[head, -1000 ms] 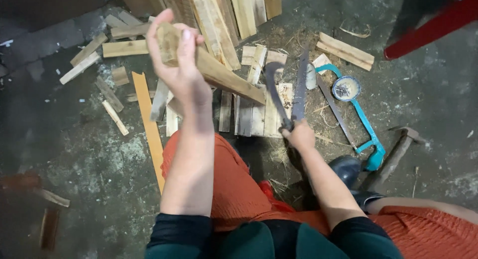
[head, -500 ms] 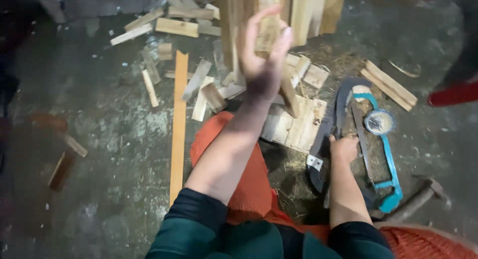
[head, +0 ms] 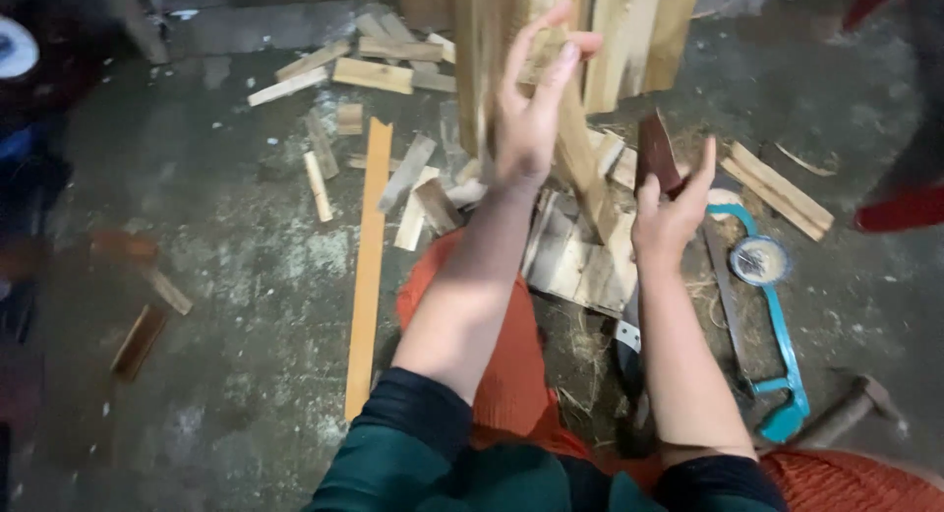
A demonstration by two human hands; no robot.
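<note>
Since the earlier frame both hands have risen: the right hand [head: 669,217] has come up off the floor near the teal bow saw [head: 782,345] and now holds a dark chopping blade [head: 657,153] at about two o'clock, while the left hand [head: 526,119] has lifted the wooden stick [head: 580,163] higher toward twelve. That stick stands steeply tilted over the pile of split wood pieces [head: 580,261], apparently kept upright so the blade can meet it. Left fingers curl loosely around its upper part, half open; right fingers are clamped on the blade's lower part, thumb spread.
</note>
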